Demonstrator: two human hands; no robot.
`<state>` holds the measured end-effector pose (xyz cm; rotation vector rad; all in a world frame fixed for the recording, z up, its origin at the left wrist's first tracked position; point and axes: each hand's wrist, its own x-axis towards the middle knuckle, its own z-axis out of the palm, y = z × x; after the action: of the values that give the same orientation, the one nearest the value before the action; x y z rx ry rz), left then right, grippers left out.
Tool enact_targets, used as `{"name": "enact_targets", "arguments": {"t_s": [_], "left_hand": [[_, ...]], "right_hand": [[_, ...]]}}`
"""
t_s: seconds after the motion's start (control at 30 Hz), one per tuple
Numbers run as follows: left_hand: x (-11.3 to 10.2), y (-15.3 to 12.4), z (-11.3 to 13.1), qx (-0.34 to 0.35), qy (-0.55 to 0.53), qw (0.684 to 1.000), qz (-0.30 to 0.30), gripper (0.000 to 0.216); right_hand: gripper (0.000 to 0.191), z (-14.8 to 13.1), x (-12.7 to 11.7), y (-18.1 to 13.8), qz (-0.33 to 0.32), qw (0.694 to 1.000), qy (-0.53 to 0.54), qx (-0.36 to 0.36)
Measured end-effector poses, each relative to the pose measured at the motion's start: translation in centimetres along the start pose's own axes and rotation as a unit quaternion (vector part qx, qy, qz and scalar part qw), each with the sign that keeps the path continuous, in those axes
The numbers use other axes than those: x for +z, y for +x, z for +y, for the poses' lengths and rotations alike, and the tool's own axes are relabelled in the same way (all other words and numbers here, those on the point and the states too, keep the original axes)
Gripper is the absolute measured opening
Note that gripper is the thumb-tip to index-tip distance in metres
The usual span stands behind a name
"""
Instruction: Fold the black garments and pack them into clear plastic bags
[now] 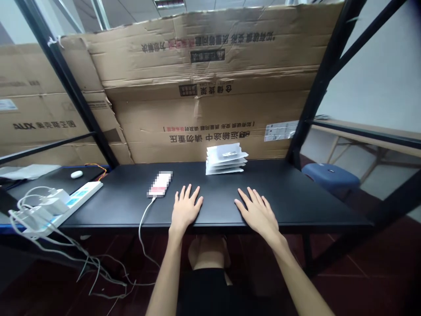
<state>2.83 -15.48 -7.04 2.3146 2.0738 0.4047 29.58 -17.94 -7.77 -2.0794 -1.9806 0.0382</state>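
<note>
1. Table (pixel 296 193): one, black-topped, on a black metal frame. Landmark for all entries below.
2. Left hand (pixel 186 210): one, palm down and flat on the table's front edge, fingers spread, holding nothing. Nearest item: phone.
3. Right hand (pixel 258 215): one, palm down and flat on the table's front edge, fingers spread, holding nothing. Apart from the left hand. Nearest item: packets.
4. Packets (pixel 226 160): one stack of white flat packets, about five, exact count unclear. On the table toward the back, ahead of the gap between the hands, not touching either.
5. Phone (pixel 160 184): one, lying on the table, just beyond and left of the left hand; face pixelated.
6. Cable (pixel 141 232): one, white, running from the phone over the table's front edge.
7. Power strip (pixel 70 206): one, white, at the table's left end, holding white chargers, two or three, overlapping.
8. Mouse (pixel 76 174): one, white, left of the phone, beyond the power strip.
9. Cardboard sheets (pixel 210 118): several, propped behind the table.
10. Stool (pixel 330 175): one, blue, beyond the table's right end.
</note>
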Motion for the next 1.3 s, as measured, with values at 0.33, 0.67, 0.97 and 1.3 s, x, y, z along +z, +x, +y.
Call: {"name": "enact_targets", "arguments": {"t_s": [0.33,0.67,0.97,1.3], "left_hand": [[0.2,-0.1,-0.1,0.004,-0.006,1.000,0.007,0.058],[0.0,-0.2,0.0,0.004,-0.014,1.000,0.017,0.057],[0.7,-0.2,-0.3,0.011,-0.013,0.999,0.041,0.056],[0.4,-0.1,-0.2,0.008,-0.014,0.999,0.033,0.055]], "right_hand": [[0.061,0.7,0.6,0.3,0.029,0.999,0.033,-0.006],[0.055,2.4,-3.4,11.3,0.236,0.965,0.088,-0.078],[0.063,-0.4,-4.5,19.9,0.276,0.937,-0.049,-0.207],[0.063,-1.6,-3.6,21.1,0.220,0.934,-0.092,-0.267]]}}
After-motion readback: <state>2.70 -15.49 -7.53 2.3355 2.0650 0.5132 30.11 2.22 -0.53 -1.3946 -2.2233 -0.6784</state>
